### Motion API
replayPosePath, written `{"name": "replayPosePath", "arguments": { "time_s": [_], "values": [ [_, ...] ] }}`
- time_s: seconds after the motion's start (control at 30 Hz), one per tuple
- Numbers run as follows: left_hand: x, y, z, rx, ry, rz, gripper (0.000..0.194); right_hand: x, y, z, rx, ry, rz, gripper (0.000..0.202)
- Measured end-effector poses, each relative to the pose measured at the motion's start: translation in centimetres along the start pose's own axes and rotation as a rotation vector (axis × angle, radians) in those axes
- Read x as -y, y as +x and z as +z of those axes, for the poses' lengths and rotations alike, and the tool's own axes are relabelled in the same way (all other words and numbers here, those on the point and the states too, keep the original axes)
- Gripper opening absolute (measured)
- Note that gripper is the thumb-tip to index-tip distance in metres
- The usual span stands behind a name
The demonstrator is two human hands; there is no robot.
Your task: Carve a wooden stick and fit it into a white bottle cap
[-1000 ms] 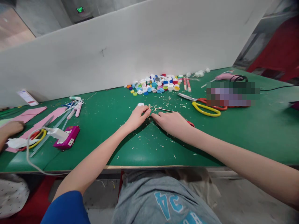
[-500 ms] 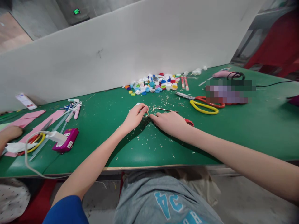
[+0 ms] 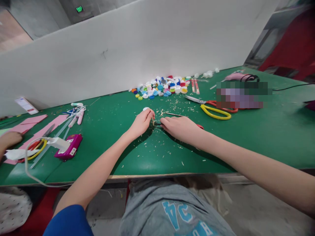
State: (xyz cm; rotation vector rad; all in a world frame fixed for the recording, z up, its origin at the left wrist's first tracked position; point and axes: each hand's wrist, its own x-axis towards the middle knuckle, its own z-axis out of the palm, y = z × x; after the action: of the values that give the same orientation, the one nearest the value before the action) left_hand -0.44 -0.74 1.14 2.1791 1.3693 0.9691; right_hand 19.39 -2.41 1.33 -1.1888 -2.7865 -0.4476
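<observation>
My left hand (image 3: 142, 123) pinches a thin wooden stick (image 3: 153, 121) that points down toward the green table. A white cap (image 3: 145, 108) shows just behind that hand. My right hand (image 3: 180, 127) is closed on a dark tool (image 3: 157, 124), whose narrow tip reaches the stick. A red part (image 3: 200, 126) shows beyond the right wrist; whether it belongs to the tool I cannot tell. Behind the right hand lies a thin metal rod (image 3: 173, 114). Pale wood shavings (image 3: 154, 144) are scattered around both hands.
Bottle caps (image 3: 161, 88) are heaped by the white partition (image 3: 137, 49). Large scissors (image 3: 216, 111) with red and yellow handles lie at the right. To the left are a purple power block (image 3: 70, 147), pink paper (image 3: 52, 126), a phone (image 3: 26, 105) and another person's hand (image 3: 11, 139).
My two hands have moved slightly apart. The dark tool's tip now shows between them, and the stick stands more upright. The view has shifted a little.
</observation>
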Motion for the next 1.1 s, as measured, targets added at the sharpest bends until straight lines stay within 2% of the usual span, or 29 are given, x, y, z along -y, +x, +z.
{"name": "replayPosePath", "arguments": {
  "time_s": [0.13,0.33,0.57,0.8,1.1],
  "values": [
    [-0.2,-0.1,0.0,0.013,-0.055,-0.028,0.028,-0.3,-0.4,-0.2,-0.024,0.016,-0.046,0.033],
    [-0.1,-0.1,0.2,0.043,-0.098,-0.037,0.028,-0.3,-0.5,-1.4,0.037,0.060,-0.003,0.036],
    [-0.1,-0.1,0.2,0.039,-0.109,-0.037,0.029,-0.5,-0.3,-1.1,0.068,0.070,-0.015,0.037],
    [0.0,-0.2,0.3,0.046,-0.077,-0.020,0.028,-0.7,-0.2,-0.7,0.044,0.072,-0.002,0.038],
    [-0.1,-0.2,0.4,0.069,-0.070,0.018,0.028,-0.1,-0.5,-1.8,0.097,0.047,-0.002,0.036]
  ]
}}
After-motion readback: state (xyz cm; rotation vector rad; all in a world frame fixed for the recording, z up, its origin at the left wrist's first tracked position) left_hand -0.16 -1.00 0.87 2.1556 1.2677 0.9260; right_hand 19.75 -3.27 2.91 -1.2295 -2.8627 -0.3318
